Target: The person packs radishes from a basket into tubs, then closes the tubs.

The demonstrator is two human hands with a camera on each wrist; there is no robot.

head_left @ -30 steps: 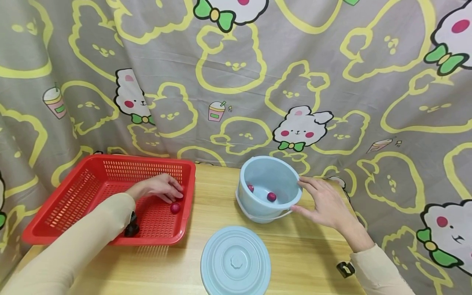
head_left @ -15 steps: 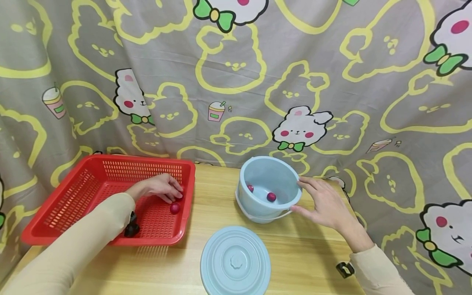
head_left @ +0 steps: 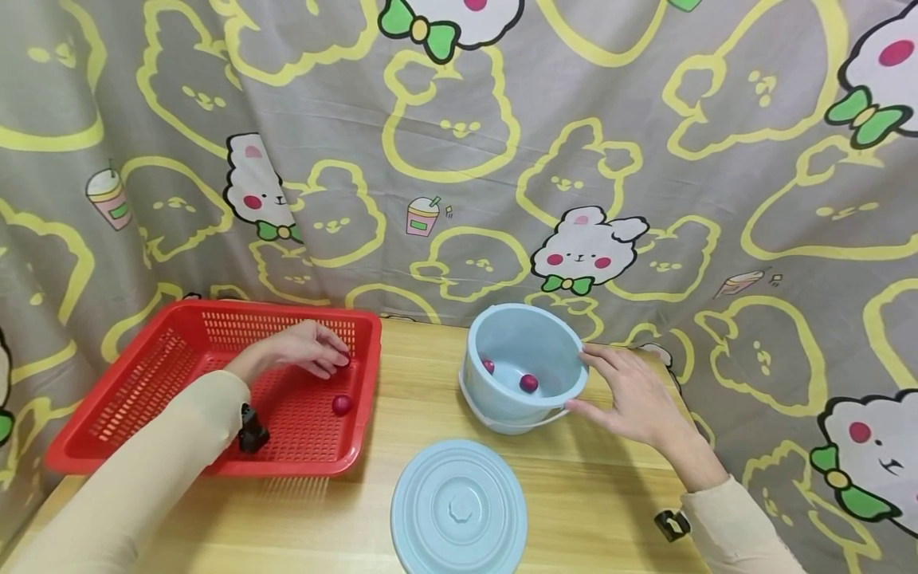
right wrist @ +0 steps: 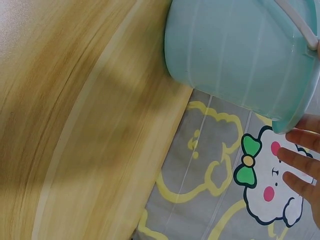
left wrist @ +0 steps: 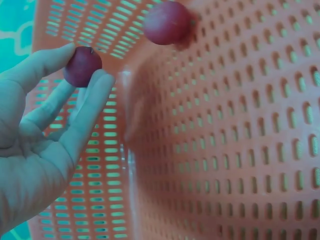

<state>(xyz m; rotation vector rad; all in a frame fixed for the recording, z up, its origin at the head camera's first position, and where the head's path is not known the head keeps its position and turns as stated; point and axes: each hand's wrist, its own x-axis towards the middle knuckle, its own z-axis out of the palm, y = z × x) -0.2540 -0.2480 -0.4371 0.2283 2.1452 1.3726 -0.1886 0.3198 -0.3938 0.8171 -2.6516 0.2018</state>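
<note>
In the left wrist view my left hand pinches a small dark red plum between thumb and fingertips, inside the red basket. A second plum lies on the basket's floor near its right wall, apart from the hand. My right hand touches the right side of the light blue bucket, thumb and fingertips at the rim with the fingers fairly straight. Two plums show inside the bucket, one plum on its floor and another plum by the left wall.
A round blue lid lies flat on the wooden table, in front of the bucket. The bucket's handle hangs down over its front. Behind the table hangs a patterned grey curtain. The table's right edge runs near the right arm.
My left hand has shifted back and slightly up in the basket, away from the plum left on the floor. The right hand, bucket and lid have not moved.
</note>
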